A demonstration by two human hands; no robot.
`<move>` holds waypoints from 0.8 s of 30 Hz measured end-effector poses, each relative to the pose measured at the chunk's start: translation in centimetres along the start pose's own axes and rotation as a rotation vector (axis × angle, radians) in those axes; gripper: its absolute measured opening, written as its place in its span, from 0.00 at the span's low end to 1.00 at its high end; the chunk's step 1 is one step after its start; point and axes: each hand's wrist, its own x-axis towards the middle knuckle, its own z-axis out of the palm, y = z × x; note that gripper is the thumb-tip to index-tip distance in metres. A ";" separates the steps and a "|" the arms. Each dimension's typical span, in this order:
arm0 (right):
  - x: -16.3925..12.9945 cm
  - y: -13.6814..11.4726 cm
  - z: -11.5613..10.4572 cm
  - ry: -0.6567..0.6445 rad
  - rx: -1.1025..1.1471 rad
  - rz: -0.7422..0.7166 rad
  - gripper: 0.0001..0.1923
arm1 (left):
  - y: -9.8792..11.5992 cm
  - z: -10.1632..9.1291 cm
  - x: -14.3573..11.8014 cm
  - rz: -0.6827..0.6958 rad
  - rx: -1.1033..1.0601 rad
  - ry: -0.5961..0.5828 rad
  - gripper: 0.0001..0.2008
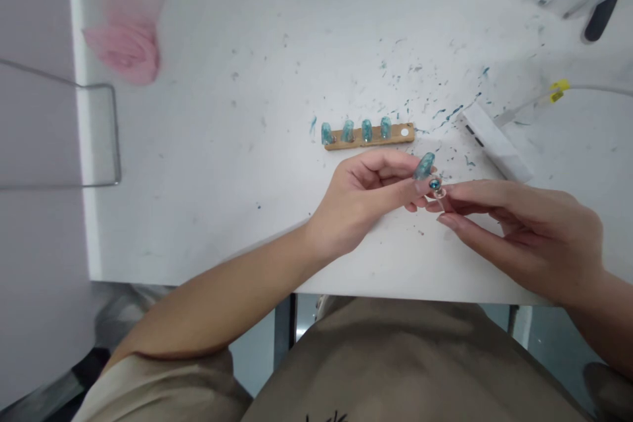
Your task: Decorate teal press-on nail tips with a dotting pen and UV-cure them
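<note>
Left hand (pixel 363 201): fingers pinched on teal nail tip (pixel 424 165), long axis angled up-right. Right hand (pixel 524 231): fingertips closed on small blue gem (pixel 435 184), touching just below tip. Wooden nail strip (pixel 368 134) just beyond, on worktop (pixel 222 165).

Left hand (pixel 363 201) pinches a teal nail tip (pixel 424 165) against the right hand (pixel 524 231), just below a wooden strip (pixel 370 136) bearing 4 teal tips on the white surface (pixel 222 145).

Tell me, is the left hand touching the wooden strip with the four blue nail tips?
Apart. The head view shows bare white table between the left hand and the wooden strip; the hand holds another blue nail tip instead.
</note>
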 end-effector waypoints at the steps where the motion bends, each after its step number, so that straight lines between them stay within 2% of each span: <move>1: -0.2 0.1 0.0 0.004 0.010 0.021 0.07 | 0.0 0.0 0.0 -0.009 0.006 0.011 0.13; 10: -0.7 0.4 -0.1 -0.009 0.092 0.110 0.12 | 0.1 0.0 0.0 -0.014 0.037 0.019 0.10; 15: -0.5 0.3 0.0 -0.022 0.078 0.082 0.09 | 0.1 0.1 0.1 0.016 0.043 -0.019 0.11; 24: -0.1 0.2 0.0 -0.011 -0.003 0.004 0.05 | 0.0 0.0 0.2 -0.002 0.023 0.002 0.12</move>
